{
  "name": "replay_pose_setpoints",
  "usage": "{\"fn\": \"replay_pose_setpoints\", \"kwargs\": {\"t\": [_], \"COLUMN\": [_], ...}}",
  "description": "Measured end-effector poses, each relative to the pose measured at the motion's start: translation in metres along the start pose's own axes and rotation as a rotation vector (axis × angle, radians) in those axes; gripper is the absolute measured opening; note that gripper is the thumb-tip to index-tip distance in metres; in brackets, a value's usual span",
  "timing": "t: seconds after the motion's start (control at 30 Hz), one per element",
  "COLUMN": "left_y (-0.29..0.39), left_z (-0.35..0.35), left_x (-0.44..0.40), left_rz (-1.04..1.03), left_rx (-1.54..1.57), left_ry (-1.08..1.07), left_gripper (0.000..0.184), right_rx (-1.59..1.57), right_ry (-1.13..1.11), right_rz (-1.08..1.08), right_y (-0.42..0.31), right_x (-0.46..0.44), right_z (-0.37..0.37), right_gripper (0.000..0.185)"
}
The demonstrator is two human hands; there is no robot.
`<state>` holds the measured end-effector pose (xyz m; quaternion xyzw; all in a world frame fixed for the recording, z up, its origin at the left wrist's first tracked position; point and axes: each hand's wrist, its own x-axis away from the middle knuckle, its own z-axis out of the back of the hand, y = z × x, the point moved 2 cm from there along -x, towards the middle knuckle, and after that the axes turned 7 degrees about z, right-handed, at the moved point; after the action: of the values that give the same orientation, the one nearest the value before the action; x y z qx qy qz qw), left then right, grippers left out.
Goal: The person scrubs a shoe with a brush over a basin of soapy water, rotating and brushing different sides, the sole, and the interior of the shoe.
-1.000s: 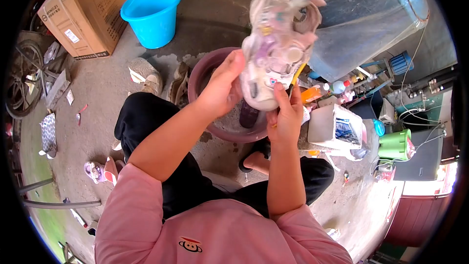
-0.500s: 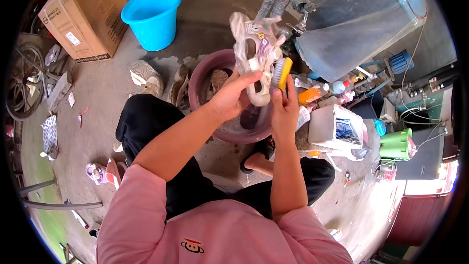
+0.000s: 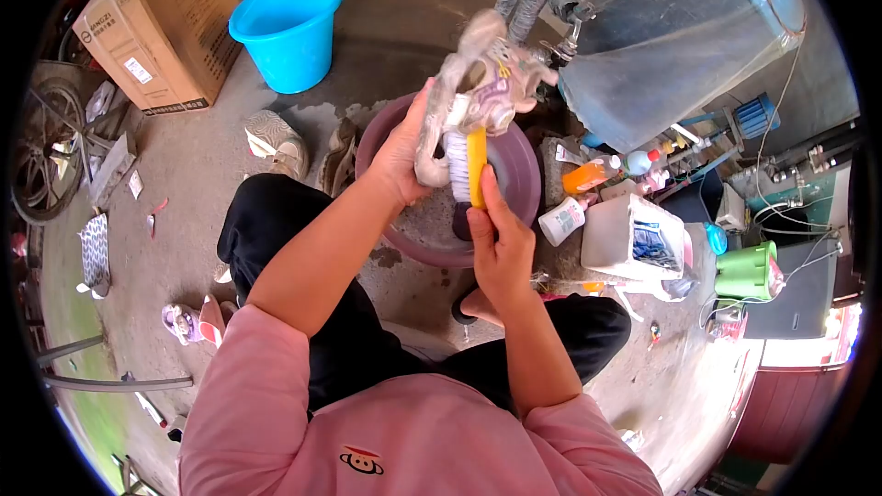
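Observation:
My left hand [image 3: 401, 161] is closed on the near side of a pale, wet-looking sandal [image 3: 487, 92] with cut-outs and small coloured decorations. The sandal is tilted above a dusky pink basin [image 3: 527, 161]. In my right hand [image 3: 503, 243] is a yellow-backed scrubbing brush [image 3: 476, 170], gripped at its lower end. Its white bristles lie beside the sandal's lower part and seem to touch it. Below, something dark [image 3: 461, 220] sits in the basin, largely covered by the brush and sandal.
A blue bucket [image 3: 292, 46] and a cardboard box [image 3: 156, 32] stand at the upper left. Shoes [image 3: 277, 149] lie left of the basin. A tap [image 3: 576, 29] rises behind. On the right are an orange bottle [image 3: 588, 176], a white bottle [image 3: 560, 222] and a white bin [image 3: 611, 239].
The sandal has tilted and shifted slightly left. My right hand has moved down and left, bringing the brush from the sandal's right side to its lower part.

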<state>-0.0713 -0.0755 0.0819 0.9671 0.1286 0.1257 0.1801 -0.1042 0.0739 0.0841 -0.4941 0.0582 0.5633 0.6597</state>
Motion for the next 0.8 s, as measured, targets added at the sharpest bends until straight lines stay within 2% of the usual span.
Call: {"fn": "replay_pose_setpoints", "kwargs": {"t": [0.17,0.2,0.3,0.33,0.4,0.53,0.63,0.67,0.7,0.8], "left_y": [-0.003,-0.006,-0.014,-0.008,-0.001,-0.002,0.014,0.017,0.021,0.008], "left_z": [0.008,0.013,0.013,0.015,0.019,0.017,0.025,0.028,0.03,0.034], "left_x": [-0.002,-0.003,-0.006,-0.006,-0.013,-0.008,-0.015,-0.014,-0.014,-0.016], "left_rz": [-0.078,-0.127,-0.219,-0.236,-0.253,-0.312,-0.372,-0.408,-0.453,-0.429], "left_rx": [-0.148,-0.21,-0.19,-0.18,-0.181,-0.204,-0.188,-0.187,-0.184,-0.269], "left_ry": [0.139,0.285,0.181,0.158,0.2,0.336,0.41,0.41,0.411,0.394], "left_gripper": [0.038,0.034,0.037,0.032,0.03,0.03,0.03,0.03,0.03,0.031], "right_rx": [0.119,0.193,0.25,0.264,0.282,0.245,0.149,0.102,0.128,0.136], "right_ry": [0.007,-0.021,0.019,0.026,0.046,0.028,-0.005,0.051,-0.044,-0.001], "right_rz": [0.073,0.058,0.048,0.047,0.039,-0.167,-0.086,0.032,-0.059,-0.044], "right_y": [-0.015,-0.014,-0.006,-0.01,-0.006,0.009,0.004,0.002,-0.003,0.001], "right_x": [-0.007,-0.01,-0.029,-0.036,-0.048,-0.075,-0.044,-0.031,-0.019,-0.024], "right_z": [0.005,0.002,-0.003,-0.004,-0.009,-0.008,-0.017,-0.022,-0.022,-0.016], "right_gripper": [0.043,0.042,0.039,0.038,0.035,0.035,0.036,0.038,0.04,0.038]}}
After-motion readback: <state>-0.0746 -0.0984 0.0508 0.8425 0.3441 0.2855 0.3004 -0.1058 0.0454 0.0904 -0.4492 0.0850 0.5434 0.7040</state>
